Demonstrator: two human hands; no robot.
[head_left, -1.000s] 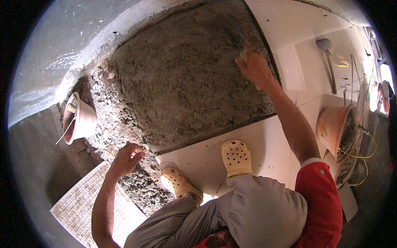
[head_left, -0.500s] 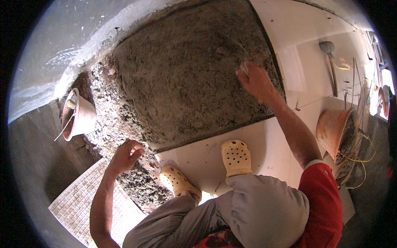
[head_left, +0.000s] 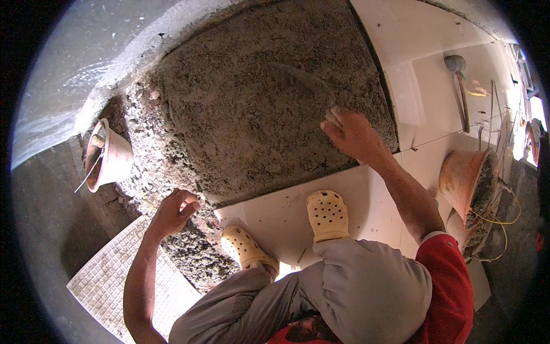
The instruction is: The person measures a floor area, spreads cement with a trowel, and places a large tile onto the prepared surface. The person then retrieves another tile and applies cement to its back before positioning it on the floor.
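My right hand is closed around the handle of a trowel above a bed of grey mortar. The trowel's blade is hard to make out against the mortar; only a faint curved edge shows beyond the hand. My left hand hangs over the rough rubble strip at the bed's left side, loosely curled, thumb apart, with nothing visible in it.
Pale floor tiles border the mortar on the right and near sides. A mallet lies on them, near a mortar-filled bucket. At left stand a tilted bucket with a tool inside and a leaning tile. My yellow clogs rest on tile.
My right hand has drawn the trowel toward me, over the mortar. My left hand has barely moved.
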